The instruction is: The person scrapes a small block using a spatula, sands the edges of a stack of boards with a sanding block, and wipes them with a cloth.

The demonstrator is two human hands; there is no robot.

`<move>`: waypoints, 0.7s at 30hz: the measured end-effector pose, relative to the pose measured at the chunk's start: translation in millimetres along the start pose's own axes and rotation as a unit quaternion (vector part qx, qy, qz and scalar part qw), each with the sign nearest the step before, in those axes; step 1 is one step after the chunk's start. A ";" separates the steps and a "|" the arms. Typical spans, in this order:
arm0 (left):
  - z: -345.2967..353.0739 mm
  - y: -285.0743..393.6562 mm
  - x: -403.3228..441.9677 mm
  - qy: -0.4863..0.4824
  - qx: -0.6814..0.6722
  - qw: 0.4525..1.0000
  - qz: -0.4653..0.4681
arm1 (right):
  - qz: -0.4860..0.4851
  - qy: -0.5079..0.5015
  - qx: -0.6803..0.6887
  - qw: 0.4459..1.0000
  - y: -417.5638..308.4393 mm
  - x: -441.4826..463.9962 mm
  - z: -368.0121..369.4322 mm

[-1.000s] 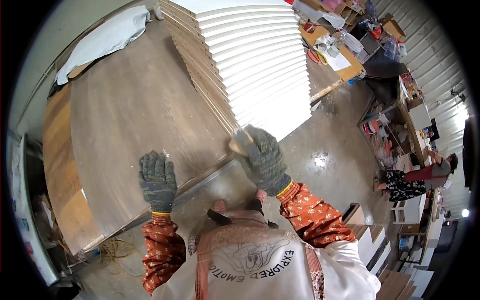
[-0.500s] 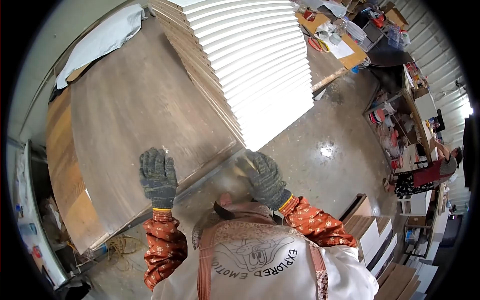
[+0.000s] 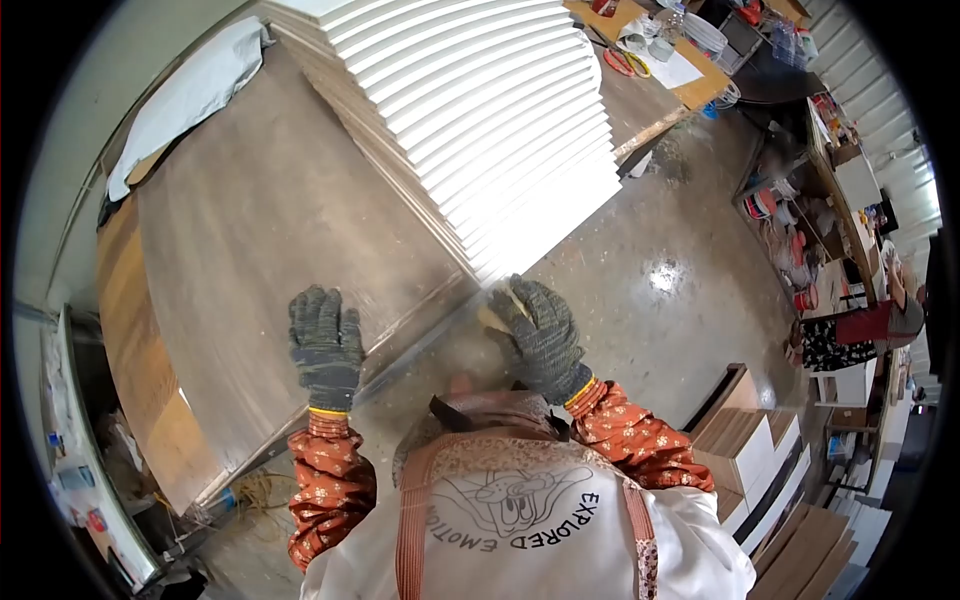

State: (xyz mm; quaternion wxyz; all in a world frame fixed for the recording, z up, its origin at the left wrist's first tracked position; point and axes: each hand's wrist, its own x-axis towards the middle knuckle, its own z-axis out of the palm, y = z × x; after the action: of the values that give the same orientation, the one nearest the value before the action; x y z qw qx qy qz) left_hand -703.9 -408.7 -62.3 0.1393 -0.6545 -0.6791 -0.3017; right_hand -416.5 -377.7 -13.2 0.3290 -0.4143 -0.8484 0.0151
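Note:
My left hand, in a dark grey-green knit glove, lies flat near the front edge of a brown wood-grain tabletop, fingers stretched out. My right hand, in a matching glove, is bent beside the near corner of a tall stack of white-faced panels. A small pale yellowish thing, blurred, shows between its thumb and fingers; its kind is unclear. Whether this hand touches the stack I cannot tell.
A white cloth covers the table's far left corner. Red-and-yellow-handled scissors lie on another table at the back. Cut boards are stacked on the floor at right. Another person stands by a long workbench at far right.
The view has shifted slightly, so the panel stack sits further left and up. My right hand has moved a little up and right in the picture; my left hand stays flat on the tabletop.

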 end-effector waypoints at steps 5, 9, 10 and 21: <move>7.3 40.4 20.3 -0.028 -0.084 0.994 0.071 | 0.017 -0.044 0.039 0.998 2.3 -18.6 15.6; 12.4 60.6 26.2 -0.038 -0.110 0.987 0.112 | 0.005 -0.019 0.040 0.999 8.8 -18.6 8.1; 15.8 61.6 26.3 -0.042 -0.109 0.985 0.130 | -0.003 0.006 0.025 1.000 11.0 -16.4 10.8; 0.8 94.3 61.1 0.012 -0.151 0.976 0.159 | 0.109 -0.137 -0.034 0.984 52.6 -61.1 -12.2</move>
State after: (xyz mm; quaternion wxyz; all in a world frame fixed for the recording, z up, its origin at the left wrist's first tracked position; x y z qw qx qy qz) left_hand -618.4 -362.7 -5.8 0.0934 -0.7637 -0.5113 -0.3829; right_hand -346.2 -389.8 -52.7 0.1919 -0.5095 -0.8351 0.0782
